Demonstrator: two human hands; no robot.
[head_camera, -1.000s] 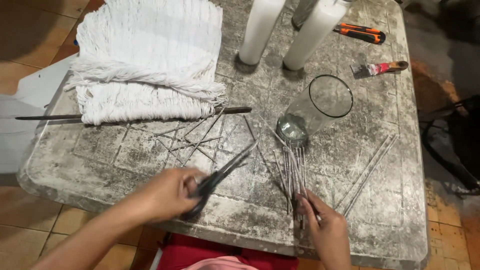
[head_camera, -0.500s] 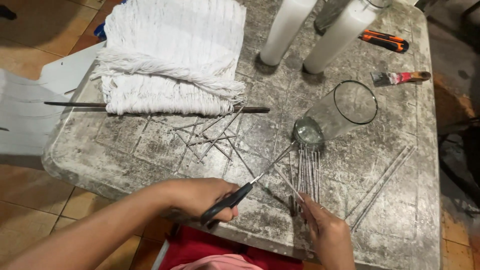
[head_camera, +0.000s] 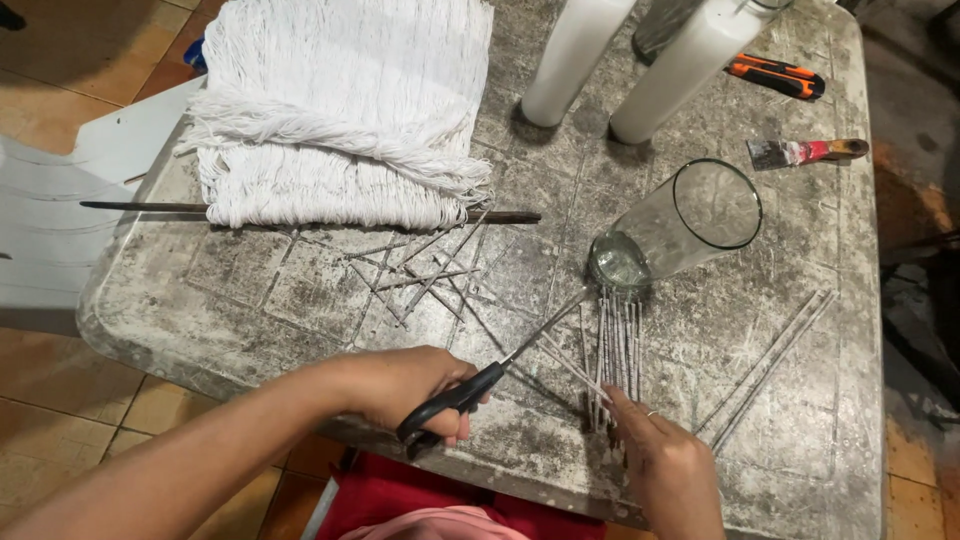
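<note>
Across the middle of the view lies a grey, scuffed tabletop (head_camera: 800, 400) with rounded corners, its surface scored with a grid of lines and smeared pale; terracotta floor tiles (head_camera: 60, 60) show beyond it at nine and ten o'clock, and a white sheet (head_camera: 60, 200) lies off its left edge. At twelve o'clock sits a thick bundle of white stringy cords (head_camera: 340, 110), soft and frayed, with a thin dark rod (head_camera: 300, 212) running under its near edge; two tall white cylinders (head_camera: 680, 70) stand at one o'clock, beside an orange and black utility knife (head_camera: 780, 75) and a small paint-stained brush (head_camera: 805, 152). A clear glass jar (head_camera: 680, 220) lies tilted on its side near the centre; short waxy white sticks (head_camera: 420, 275) are scattered to its left, and more lie side by side in a row (head_camera: 615, 345) just below its base. At six o'clock the left hand (head_camera: 405, 385) is closed around the black handles of the scissors (head_camera: 490, 375), whose slim metal blades point toward the jar; the right hand (head_camera: 665, 465), at five o'clock, pinches the near ends of the row with its fingertips.
</note>
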